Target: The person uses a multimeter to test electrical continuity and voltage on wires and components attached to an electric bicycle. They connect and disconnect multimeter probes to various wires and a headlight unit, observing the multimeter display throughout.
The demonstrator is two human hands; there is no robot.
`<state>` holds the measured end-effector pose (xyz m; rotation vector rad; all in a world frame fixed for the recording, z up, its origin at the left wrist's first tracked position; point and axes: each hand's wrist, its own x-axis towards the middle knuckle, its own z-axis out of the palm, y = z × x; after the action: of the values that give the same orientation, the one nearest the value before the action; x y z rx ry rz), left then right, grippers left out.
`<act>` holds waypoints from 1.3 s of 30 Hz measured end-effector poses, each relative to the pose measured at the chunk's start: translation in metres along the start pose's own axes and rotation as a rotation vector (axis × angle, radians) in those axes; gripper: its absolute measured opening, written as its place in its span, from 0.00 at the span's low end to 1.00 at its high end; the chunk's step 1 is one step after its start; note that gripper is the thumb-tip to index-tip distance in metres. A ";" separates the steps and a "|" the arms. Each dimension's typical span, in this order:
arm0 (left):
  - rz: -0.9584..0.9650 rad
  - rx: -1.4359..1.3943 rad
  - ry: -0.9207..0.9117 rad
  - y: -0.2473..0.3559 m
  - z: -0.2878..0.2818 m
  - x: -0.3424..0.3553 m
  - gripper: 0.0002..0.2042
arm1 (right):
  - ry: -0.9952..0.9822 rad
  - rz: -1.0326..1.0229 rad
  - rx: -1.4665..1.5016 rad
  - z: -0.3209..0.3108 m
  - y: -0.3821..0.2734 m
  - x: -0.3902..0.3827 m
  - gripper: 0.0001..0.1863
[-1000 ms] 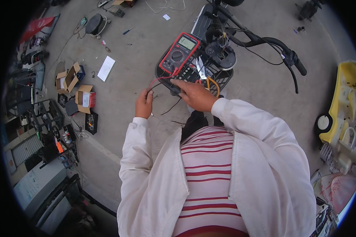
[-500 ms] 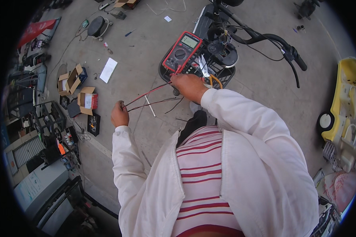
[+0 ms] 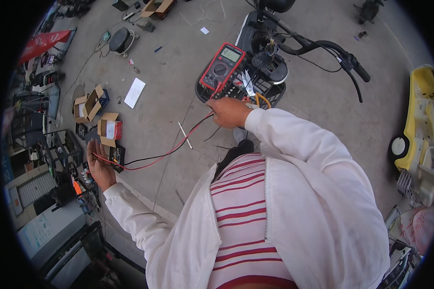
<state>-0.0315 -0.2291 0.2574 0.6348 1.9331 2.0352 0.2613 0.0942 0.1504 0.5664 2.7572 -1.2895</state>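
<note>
My left hand (image 3: 100,168) is out to the left, its fingers stretched, with the ends of the red and black test leads (image 3: 152,162) lying against it. From there the leads sag across the gap to my right hand (image 3: 230,112), whose fingers are closed around them. Just beyond the right hand a red-framed multimeter (image 3: 221,68) rests on a black wire basket (image 3: 199,92), its screen lit. Beside the meter lie scissors (image 3: 248,84) with orange handles, partly hidden by my sleeve.
The handlebar (image 3: 318,47) of a two-wheeler rises behind the basket. On the floor at left are open cardboard boxes (image 3: 110,130), a white sheet (image 3: 134,93), a white stick (image 3: 184,135) and a round stool (image 3: 122,41). A yellow toy-like vehicle (image 3: 417,120) stands at right.
My left hand has moved left and down, away from my right hand, and its fingers have opened. The test leads, earlier drawn straight, now hang in a longer curve.
</note>
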 end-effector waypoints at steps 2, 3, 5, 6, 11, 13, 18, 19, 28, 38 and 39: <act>0.095 -0.189 -0.099 0.056 0.052 -0.012 0.26 | -0.130 -0.071 0.108 -0.021 -0.042 -0.009 0.22; 0.141 -0.290 -0.160 0.073 0.069 -0.013 0.27 | -0.161 -0.131 0.192 -0.024 -0.051 -0.009 0.26; 0.168 -0.436 -0.621 0.113 0.075 -0.021 0.25 | -0.470 -0.145 0.653 -0.034 -0.083 -0.004 0.37; 0.174 -0.519 -0.871 0.123 0.085 -0.020 0.25 | -0.520 -0.157 0.884 -0.035 -0.092 -0.004 0.44; 0.408 -0.232 -1.321 0.151 0.139 -0.023 0.18 | -0.501 -0.369 1.824 -0.053 -0.130 -0.018 0.45; 0.398 -0.209 -1.322 0.135 0.154 -0.020 0.17 | -0.319 -0.442 2.030 -0.079 -0.131 -0.021 0.47; 0.165 0.350 -1.049 0.119 0.164 -0.037 0.20 | -0.072 -0.445 2.275 -0.103 -0.087 -0.041 0.36; 0.123 0.372 -1.016 0.111 0.164 -0.033 0.20 | 0.010 -0.397 2.277 -0.104 -0.080 -0.048 0.33; -0.159 0.514 -0.528 -0.045 0.136 0.026 0.22 | 0.370 -0.231 2.200 -0.079 -0.012 -0.104 0.23; 0.285 1.045 -0.779 -0.136 0.244 0.028 0.15 | -0.276 0.387 1.604 -0.034 -0.028 -0.113 0.33; 0.340 0.984 -0.745 -0.140 0.262 0.026 0.15 | -0.311 0.375 1.671 -0.032 -0.028 -0.109 0.30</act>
<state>0.0568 0.0237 0.1269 1.7048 2.2593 0.5861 0.3567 0.0684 0.2125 0.6751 0.7067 -2.8361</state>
